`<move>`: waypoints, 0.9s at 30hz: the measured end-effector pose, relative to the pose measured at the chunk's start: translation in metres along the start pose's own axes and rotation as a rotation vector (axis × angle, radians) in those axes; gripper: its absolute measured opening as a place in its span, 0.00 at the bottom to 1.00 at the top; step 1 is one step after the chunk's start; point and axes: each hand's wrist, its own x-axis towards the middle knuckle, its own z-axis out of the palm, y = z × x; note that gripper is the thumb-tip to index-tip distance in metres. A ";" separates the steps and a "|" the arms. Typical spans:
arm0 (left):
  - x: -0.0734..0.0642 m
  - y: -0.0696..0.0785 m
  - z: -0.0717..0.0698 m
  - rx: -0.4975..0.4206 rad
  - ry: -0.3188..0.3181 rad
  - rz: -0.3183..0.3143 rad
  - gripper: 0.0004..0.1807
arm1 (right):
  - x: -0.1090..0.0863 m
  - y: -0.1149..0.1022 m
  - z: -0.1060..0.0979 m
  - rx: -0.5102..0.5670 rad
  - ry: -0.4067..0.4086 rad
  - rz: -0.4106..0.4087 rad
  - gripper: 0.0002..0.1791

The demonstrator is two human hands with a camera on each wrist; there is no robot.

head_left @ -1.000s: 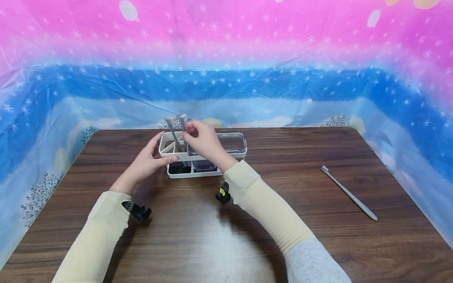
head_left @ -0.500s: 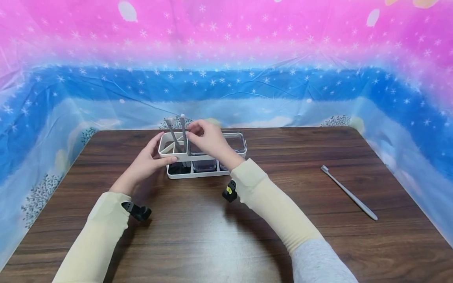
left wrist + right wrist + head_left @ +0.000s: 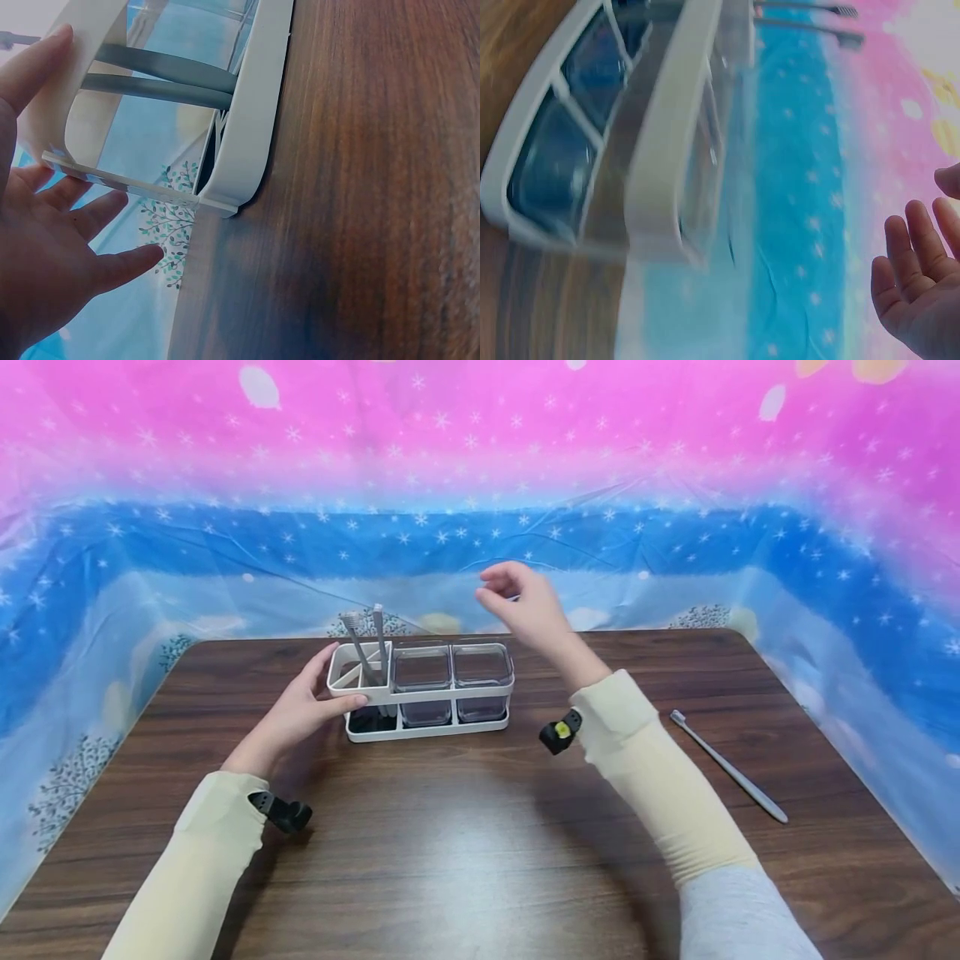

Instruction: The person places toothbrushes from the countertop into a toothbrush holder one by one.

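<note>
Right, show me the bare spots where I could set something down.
The widest bare patch of tabletop lies in front of the rack, between the left sleeve and right sleeve. Another lies between the loose toothbrush and the tabletop's right edge. It's crowded at the rack's left end, where the left hand holds it and two toothbrushes stick up.

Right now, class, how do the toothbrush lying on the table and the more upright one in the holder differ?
The lying toothbrush rests flat on the table; the upright toothbrush stands in the holder. The lying toothbrush shows fully in the head view; the upright toothbrush is partly hidden by the holder's rim. Both look slim and grey.
</note>
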 end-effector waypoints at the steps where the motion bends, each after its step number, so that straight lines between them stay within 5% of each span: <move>1: 0.000 -0.001 0.000 0.003 -0.001 0.000 0.52 | -0.002 0.002 -0.008 -0.008 0.014 0.004 0.18; 13: 0.000 0.000 0.000 0.000 -0.003 -0.014 0.54 | -0.037 0.046 -0.089 -0.121 0.109 0.112 0.20; 27: 0.000 0.000 0.001 0.004 -0.003 -0.012 0.53 | -0.087 0.092 -0.145 -0.242 0.144 0.233 0.24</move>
